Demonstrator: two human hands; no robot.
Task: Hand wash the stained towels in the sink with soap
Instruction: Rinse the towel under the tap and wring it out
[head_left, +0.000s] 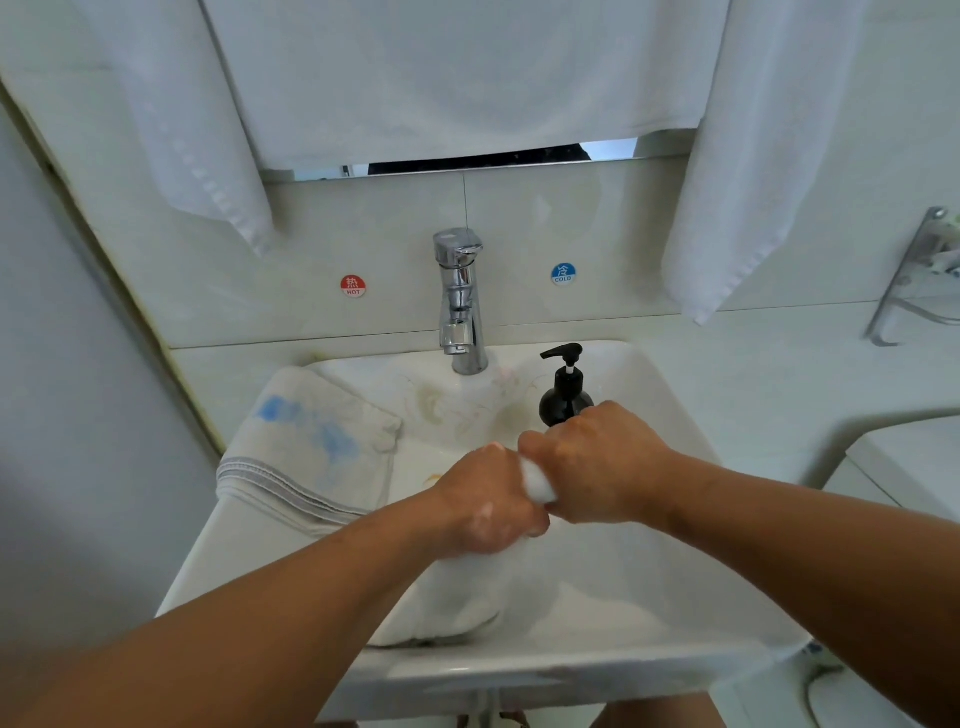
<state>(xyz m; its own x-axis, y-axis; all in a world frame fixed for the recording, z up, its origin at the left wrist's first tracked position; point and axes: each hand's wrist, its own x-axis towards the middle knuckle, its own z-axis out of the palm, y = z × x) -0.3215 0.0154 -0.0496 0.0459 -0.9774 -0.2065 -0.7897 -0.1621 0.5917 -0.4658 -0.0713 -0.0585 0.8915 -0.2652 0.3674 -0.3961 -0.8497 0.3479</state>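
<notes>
A white towel (197, 130) hangs on the wall at the far left. Below it, a folded towel with blue stains (311, 447) lies draped over the left rim of the sink (675, 395). A red hot sticker (353, 286) is on the tiles beside the chrome tap (460, 301).

Over the basin, the left hand (483, 504) is soapy, its grip clamped on a wet white cloth (537, 480). The rest of the cloth hangs down into the sink. The right hand (597, 467) touches the left, its grip closed tight on the same bunched cloth.

Just behind the right hand, a black soap pump bottle (563, 395) stands upright on the sink's back ledge. A blue cold sticker (563, 274) is above it. Another white towel (753, 156) hangs further right, and a metal rack (904, 280) is at the far right edge.
</notes>
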